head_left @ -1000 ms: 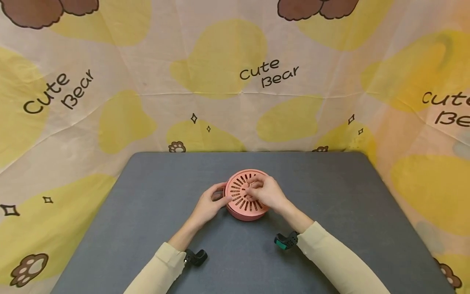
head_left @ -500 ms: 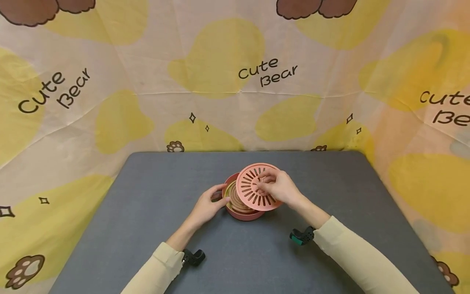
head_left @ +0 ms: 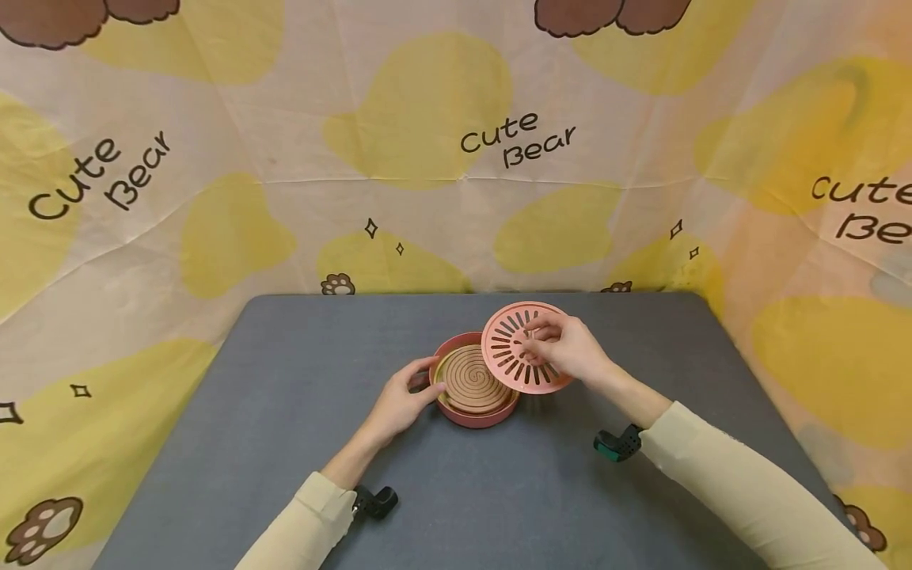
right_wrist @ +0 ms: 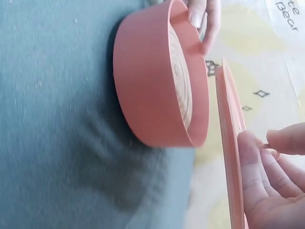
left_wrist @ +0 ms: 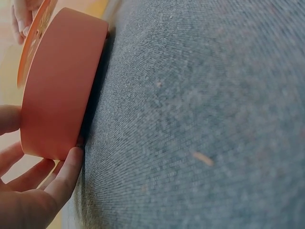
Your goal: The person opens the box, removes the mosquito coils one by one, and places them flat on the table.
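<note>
A round pink mosquito coil box (head_left: 476,422) stands on the table with its top uncovered, a tan spiral mosquito coil (head_left: 470,381) lying inside. My left hand (head_left: 402,402) grips the box's left side, thumb over the rim and fingers against the outer wall (left_wrist: 64,86). In the right hand (head_left: 579,353) is the slotted pink lid (head_left: 499,364), pinched at its middle by thumb and fingers. The lid hangs tilted above the box's right rear edge and hides part of the coil in the head view. In the right wrist view, a gap separates lid (right_wrist: 229,157) and box.
The grey table (head_left: 299,356) spreads around the box. A patterned cloth backdrop (head_left: 420,119) rises behind the table and along both sides. A small tan fleck (left_wrist: 203,158) lies on the table in the left wrist view.
The right hand has lifted the lid off the box and carried it up and to the right, exposing the coil. The left hand stays on the box.
</note>
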The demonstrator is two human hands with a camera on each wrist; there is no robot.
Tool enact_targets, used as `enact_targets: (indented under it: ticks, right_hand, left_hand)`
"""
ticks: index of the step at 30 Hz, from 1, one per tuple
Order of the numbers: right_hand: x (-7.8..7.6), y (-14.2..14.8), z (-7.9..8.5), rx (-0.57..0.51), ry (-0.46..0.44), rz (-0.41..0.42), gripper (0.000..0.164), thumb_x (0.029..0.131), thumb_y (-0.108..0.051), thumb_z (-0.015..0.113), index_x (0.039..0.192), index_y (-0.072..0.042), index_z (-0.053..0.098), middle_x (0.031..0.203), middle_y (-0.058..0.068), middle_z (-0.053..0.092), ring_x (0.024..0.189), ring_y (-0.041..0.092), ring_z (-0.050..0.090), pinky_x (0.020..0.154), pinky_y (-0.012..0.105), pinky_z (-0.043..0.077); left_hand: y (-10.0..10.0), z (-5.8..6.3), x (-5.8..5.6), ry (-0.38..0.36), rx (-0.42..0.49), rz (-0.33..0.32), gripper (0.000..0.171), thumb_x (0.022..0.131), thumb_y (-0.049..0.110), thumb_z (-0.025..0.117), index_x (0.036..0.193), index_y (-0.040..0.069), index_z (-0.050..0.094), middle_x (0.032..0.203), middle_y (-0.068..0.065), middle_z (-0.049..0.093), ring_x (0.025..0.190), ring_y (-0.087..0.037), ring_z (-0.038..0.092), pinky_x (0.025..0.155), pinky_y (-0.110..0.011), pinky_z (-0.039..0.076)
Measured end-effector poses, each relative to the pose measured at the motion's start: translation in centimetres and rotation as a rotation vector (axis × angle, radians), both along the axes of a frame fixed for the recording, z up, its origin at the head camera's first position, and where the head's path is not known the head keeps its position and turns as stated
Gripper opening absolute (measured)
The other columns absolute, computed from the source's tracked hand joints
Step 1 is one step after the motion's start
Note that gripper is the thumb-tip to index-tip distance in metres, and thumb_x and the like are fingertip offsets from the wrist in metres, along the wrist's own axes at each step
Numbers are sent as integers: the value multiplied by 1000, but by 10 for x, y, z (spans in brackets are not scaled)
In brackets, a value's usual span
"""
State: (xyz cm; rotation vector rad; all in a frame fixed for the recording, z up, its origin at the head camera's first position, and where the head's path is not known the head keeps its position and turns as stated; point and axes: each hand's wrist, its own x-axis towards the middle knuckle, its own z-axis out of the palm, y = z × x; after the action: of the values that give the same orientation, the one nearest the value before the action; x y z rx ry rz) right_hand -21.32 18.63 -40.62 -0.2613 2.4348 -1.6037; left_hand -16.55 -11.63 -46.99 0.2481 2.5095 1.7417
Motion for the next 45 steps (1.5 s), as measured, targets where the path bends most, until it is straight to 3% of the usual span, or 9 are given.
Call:
enact_targets:
  ticks: [4,11,18,26,31,45]
  right_hand:
    - [-9,8,0,11,47,-21,36,97,-17,71,127,1,63,102,19,73,83,26,75,75,38,60]
    - [-32,21,-8,43,125,-115,36,97,-18,72,128,0,64,103,19,74,83,27,75,74,36,60]
    - [-56,31,-28,63,152,-200,38,99,-19,70,131,0,62,105,22,72,83,28,75,75,44,60]
    - [-75,34,-46,29,96,-267,42,100,-18,68,135,3,59,110,25,69,82,25,74,79,46,59]
    - [-82,35,-59,49,60,-277,42,101,-15,65,137,5,57,112,26,68,82,25,74,77,38,60]
    - [-89,37,-76,67,-11,-271,40,102,-10,63,138,6,56,110,25,66,81,24,73,69,29,59]
  left_hand:
    - [-7,-19,-10,-14,2,4,52,93,20,77,142,11,60,143,-11,58,125,-32,60,91,-46,55]
    - [-7,-18,-8,-15,35,15,54,92,17,77,142,7,59,143,-15,57,125,-36,59,91,-51,54]
    - [-10,-18,-8,-22,15,7,53,93,20,77,142,11,60,142,-11,58,124,-32,60,90,-45,55]
    - [-13,-18,-9,-29,-4,-7,51,94,21,76,142,12,60,142,-7,59,124,-28,60,88,-39,55]
    - [-12,-17,-9,-32,-6,-18,51,95,20,75,143,11,59,142,-9,58,124,-29,60,87,-38,56]
    - [-10,-19,-11,-21,14,-18,51,94,22,76,141,11,60,142,-10,58,124,-31,60,88,-43,55]
